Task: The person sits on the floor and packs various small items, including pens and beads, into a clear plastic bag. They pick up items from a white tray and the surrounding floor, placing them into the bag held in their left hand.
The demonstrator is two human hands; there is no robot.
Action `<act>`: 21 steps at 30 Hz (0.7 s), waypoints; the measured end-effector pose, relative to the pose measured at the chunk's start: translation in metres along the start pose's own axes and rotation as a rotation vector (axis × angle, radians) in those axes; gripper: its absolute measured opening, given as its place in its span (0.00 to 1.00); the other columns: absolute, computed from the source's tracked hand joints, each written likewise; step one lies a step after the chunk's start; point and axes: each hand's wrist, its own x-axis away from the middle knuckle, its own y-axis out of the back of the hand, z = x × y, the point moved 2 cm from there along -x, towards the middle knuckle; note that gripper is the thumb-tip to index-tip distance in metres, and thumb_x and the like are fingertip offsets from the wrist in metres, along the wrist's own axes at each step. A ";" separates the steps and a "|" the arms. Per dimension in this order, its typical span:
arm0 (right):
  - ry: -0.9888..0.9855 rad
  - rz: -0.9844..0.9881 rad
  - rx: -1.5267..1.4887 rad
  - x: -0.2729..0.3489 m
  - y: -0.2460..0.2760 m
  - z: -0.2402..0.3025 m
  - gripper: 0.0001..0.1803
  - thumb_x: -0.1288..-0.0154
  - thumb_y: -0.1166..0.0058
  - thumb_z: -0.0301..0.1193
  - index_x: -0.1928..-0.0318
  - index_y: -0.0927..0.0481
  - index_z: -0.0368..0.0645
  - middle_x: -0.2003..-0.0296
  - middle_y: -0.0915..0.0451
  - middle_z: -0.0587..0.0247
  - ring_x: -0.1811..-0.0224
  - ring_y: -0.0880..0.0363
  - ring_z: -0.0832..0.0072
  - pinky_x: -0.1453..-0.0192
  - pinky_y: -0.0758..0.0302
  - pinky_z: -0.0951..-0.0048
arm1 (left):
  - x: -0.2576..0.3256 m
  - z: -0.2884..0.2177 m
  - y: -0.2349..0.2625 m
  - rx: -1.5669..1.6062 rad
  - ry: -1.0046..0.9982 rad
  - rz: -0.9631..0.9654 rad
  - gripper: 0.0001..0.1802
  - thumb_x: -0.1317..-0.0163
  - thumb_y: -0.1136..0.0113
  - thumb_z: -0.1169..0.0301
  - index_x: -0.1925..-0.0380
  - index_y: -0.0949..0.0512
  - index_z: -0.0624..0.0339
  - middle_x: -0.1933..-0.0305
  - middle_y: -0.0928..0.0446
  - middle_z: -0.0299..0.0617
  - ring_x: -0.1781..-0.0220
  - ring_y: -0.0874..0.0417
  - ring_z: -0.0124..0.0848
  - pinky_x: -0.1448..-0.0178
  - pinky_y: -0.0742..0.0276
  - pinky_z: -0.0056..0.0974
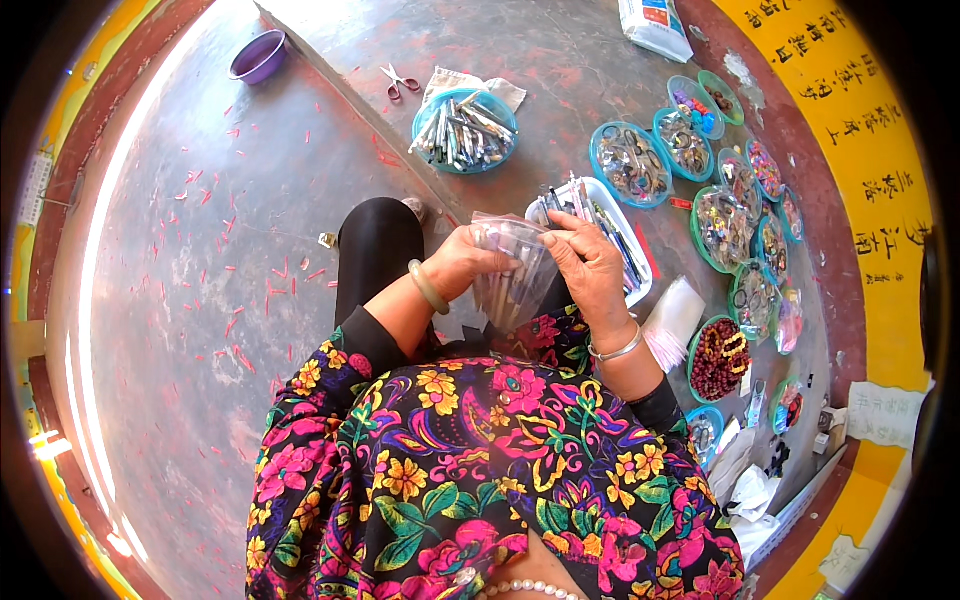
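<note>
Before my lap I hold up a clear plastic bag [512, 285] with several pale, pen-like sticks inside it. My left hand [462, 262], a bangle at its wrist, is closed on the bag's left side. At the bag's upper right edge, the thumb and fingers of my right hand [588, 268] pinch the film. Just past the right hand stands a white tray [640, 278] of pens, partly hidden by that hand. Farther off, a round teal basket [420, 148] is heaped with pens, and it rests partly on a pale cloth [510, 95].
Scissors [399, 82] and a purple basin [258, 57] lie at the far left. Many round baskets crowd the right, including a blue one [597, 165] of small items and one of dark red beads [722, 360]. A stack of clear bags [676, 320] lies near my right forearm. Red scraps litter the floor.
</note>
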 end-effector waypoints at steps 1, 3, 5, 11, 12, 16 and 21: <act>-0.047 -0.002 -0.104 0.000 -0.001 -0.002 0.12 0.40 0.40 0.31 0.59 0.18 0.37 0.55 0.20 0.55 0.50 0.24 0.69 0.45 0.30 0.71 | 0.000 0.000 0.000 -0.012 -0.014 -0.003 0.24 0.51 0.37 0.83 0.50 0.25 0.64 0.55 0.20 0.38 0.53 0.22 0.27 0.46 0.27 0.34; -0.140 -0.006 -0.314 0.000 -0.004 -0.002 0.15 0.39 0.40 0.31 0.54 0.21 0.36 0.54 0.20 0.56 0.49 0.25 0.71 0.44 0.31 0.73 | 0.000 -0.003 -0.001 -0.023 -0.039 -0.006 0.24 0.51 0.38 0.82 0.50 0.25 0.64 0.56 0.20 0.38 0.54 0.21 0.27 0.47 0.27 0.34; -0.259 -0.042 -0.573 -0.003 -0.001 0.006 0.20 0.40 0.40 0.30 0.49 0.25 0.36 0.54 0.21 0.57 0.49 0.25 0.73 0.43 0.31 0.74 | 0.001 -0.009 -0.004 -0.021 -0.061 -0.007 0.24 0.50 0.38 0.82 0.50 0.25 0.65 0.56 0.20 0.38 0.54 0.21 0.27 0.47 0.27 0.34; -0.447 0.177 -0.865 0.001 0.000 0.005 0.19 0.41 0.39 0.26 0.50 0.25 0.33 0.59 0.20 0.64 0.56 0.23 0.78 0.47 0.30 0.77 | 0.009 -0.021 -0.007 -0.089 -0.139 0.083 0.25 0.49 0.37 0.80 0.47 0.26 0.67 0.53 0.21 0.39 0.51 0.22 0.26 0.46 0.28 0.33; -0.438 0.152 -0.816 0.004 0.000 0.005 0.17 0.41 0.39 0.25 0.52 0.23 0.34 0.61 0.20 0.65 0.57 0.23 0.78 0.48 0.29 0.78 | 0.010 -0.020 -0.007 -0.090 -0.152 0.091 0.25 0.48 0.37 0.80 0.47 0.26 0.67 0.52 0.21 0.40 0.51 0.23 0.27 0.45 0.28 0.33; -0.115 0.049 -0.307 0.004 0.010 0.032 0.12 0.40 0.40 0.28 0.59 0.19 0.34 0.67 0.18 0.61 0.66 0.21 0.74 0.58 0.27 0.77 | 0.016 -0.022 -0.010 -0.079 -0.208 0.112 0.24 0.48 0.38 0.81 0.48 0.26 0.68 0.51 0.21 0.41 0.50 0.23 0.27 0.44 0.28 0.34; 0.476 -0.066 0.363 -0.002 0.028 0.077 0.09 0.43 0.39 0.27 0.64 0.19 0.34 0.70 0.19 0.54 0.72 0.21 0.62 0.68 0.25 0.70 | 0.027 -0.037 -0.028 -0.024 -0.273 0.177 0.23 0.48 0.38 0.83 0.49 0.26 0.69 0.51 0.21 0.43 0.49 0.23 0.30 0.42 0.29 0.35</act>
